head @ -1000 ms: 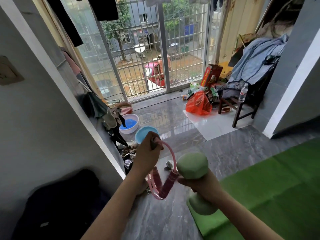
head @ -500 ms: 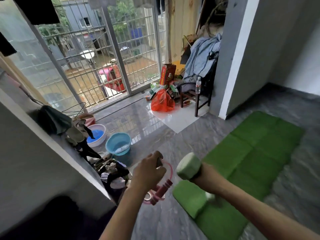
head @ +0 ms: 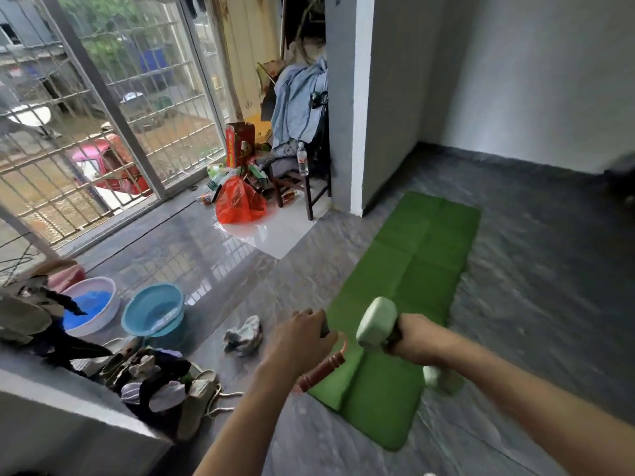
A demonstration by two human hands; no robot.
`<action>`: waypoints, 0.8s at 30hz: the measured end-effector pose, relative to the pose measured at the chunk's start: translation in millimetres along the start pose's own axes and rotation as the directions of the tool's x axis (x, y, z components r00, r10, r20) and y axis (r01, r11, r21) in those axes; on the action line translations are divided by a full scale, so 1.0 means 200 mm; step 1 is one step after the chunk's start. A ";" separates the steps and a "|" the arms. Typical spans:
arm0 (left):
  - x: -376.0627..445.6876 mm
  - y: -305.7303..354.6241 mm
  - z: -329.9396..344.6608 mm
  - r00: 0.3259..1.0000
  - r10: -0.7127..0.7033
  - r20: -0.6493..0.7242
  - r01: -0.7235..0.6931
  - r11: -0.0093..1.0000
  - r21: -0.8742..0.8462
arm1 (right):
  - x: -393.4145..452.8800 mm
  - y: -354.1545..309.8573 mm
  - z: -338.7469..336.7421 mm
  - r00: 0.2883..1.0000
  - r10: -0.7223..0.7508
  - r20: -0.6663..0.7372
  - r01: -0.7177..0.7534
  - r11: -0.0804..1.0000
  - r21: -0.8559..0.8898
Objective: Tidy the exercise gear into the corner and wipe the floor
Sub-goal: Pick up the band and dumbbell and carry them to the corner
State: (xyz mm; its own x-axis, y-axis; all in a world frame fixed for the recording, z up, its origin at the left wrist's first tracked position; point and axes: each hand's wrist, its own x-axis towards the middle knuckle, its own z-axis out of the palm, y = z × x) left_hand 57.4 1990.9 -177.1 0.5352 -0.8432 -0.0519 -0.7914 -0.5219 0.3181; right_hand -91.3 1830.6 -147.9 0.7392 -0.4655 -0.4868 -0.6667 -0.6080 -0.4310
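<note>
- The right hand (head: 414, 334) is clenched around the bar of a pale green dumbbell (head: 376, 322). One head sits up and to the left of the fist, the other shows blurred below the forearm. Held by the middle, the weight balances and can be carried one-handed.
- The left hand (head: 299, 338) grasps a pink skipping rope (head: 321, 369) gathered into a bundle. A ribbed handle sticks out below the fist. Bunching it probably keeps the cord from trailing on the floor.
- Both items are carried above the near end of the green exercise mat (head: 415, 280), which lies flat and unrolled on the dark floor (head: 536, 269), running away toward the far wall.
- Judgement: the gear is in transit, with the mat not yet collected.
- A crumpled rag (head: 243, 334) lies on the floor left of the hands, beside a blue basin (head: 154, 314). It is likely intended for the wiping step.
</note>
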 end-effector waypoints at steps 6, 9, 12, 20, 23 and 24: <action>0.33 0.37 0.11 0.990 0.126 0.065 -0.121 0.990 -0.078 | -0.02 0.40 -0.24 0.993 0.114 -0.031 -0.113 0.993 0.024; 0.53 0.61 0.19 0.985 0.160 0.072 -0.151 0.981 -0.119 | -0.01 0.64 -0.37 0.986 0.142 -0.084 -0.137 0.989 0.059; 0.75 0.91 0.29 0.976 0.199 0.092 -0.186 0.974 -0.130 | -0.02 0.91 -0.52 0.974 0.186 -0.127 -0.172 0.979 0.112; 1.28 1.65 0.37 0.949 0.279 0.149 -0.274 0.960 -0.056 | -0.03 1.56 -0.92 0.939 0.272 -0.209 -0.244 0.958 0.149; 1.42 1.87 0.39 0.941 0.308 0.142 -0.314 0.949 0.020 | -0.04 1.76 -1.07 0.931 0.303 -0.206 -0.263 0.943 0.202; 1.45 1.93 0.39 0.934 0.320 0.161 -0.330 0.943 0.041 | -0.05 1.81 -1.11 0.926 0.316 -0.206 -0.264 0.934 0.242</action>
State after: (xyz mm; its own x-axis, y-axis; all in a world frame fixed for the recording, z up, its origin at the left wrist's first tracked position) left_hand -116.5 1533.9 -143.7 0.1993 -0.9749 -0.0991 -0.9350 -0.2195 0.2787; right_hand -318.3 1471.8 -130.5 0.4939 -0.7555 -0.4305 -0.8409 -0.2892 -0.4574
